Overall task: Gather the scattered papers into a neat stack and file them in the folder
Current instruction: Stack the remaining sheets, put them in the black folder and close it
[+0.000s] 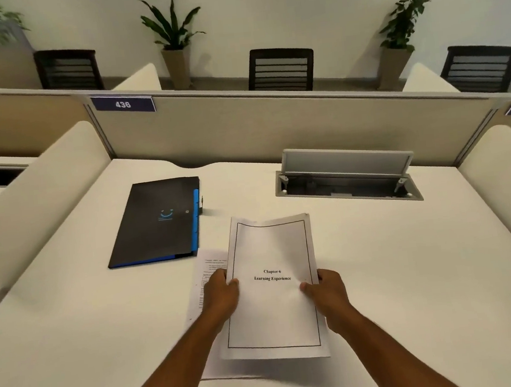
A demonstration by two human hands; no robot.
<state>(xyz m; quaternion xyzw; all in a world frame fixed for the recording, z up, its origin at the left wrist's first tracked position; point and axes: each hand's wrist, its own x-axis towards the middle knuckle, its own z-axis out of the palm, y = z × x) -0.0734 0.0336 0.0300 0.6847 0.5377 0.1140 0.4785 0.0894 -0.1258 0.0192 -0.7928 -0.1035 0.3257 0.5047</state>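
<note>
Beige desk partition (272,122), potted plants (172,28)

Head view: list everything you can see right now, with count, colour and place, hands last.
Held papers: a few sheets, white, top one titled "Chapter 6 Learning Experience", lifted over the desk's near middle.
Loose paper: at least one, white with print, flat on the desk beneath the held ones.
Folder: one, black with blue edge, closed, left of the papers.
Desk: one, cream.
Cable hatch: one, grey, lid raised, desk's far right.
Partition: one, beige, behind the desk, with a blue "436" label.
Chairs: three, black, beyond the partition.
Potted plants: three, green, by the wall.
Left hand: grips the held papers' left edge.
Right hand: grips their right edge.
</note>
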